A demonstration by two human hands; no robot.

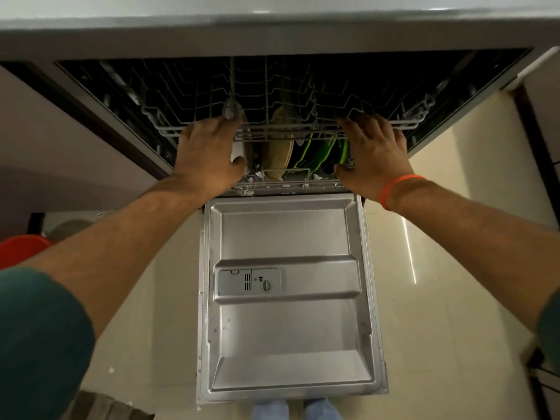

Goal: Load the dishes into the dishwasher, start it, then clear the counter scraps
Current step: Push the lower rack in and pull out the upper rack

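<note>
Fingers of the left hand lay spread and nearly straight over the front rail of the upper rack, thumb reaching under toward the lower rack. Fingers of the right hand likewise fanned apart, flat on the same rail, thumb pointing down and inward; held nothing, only pressed on or rested against the wire. Whether pushing the rack in or pulling it out: could not tell from one moment.

Behind and below the fingers, dishes already standing in the lower rack: a beige plate upright between the hands, a white plate just beside the left thumb, green plates near the right thumb. Upper rack looked mostly bare of dishes, though the dark interior hid much.

Further out, the dishwasher door lay fully open and flat, detergent compartment with its lid seemingly closed. An orange band on the right wrist. An orange object at the left edge, unclear what. Tabletop edge above the machine, its surface not visible.

Judged as late in the loading step: dishes placed, racks perhaps going in. Left to do: shutting the door, starting the machine, clearing the scraps from the tabletop. Some white bits also seen on the front edge of the lower rack.
</note>
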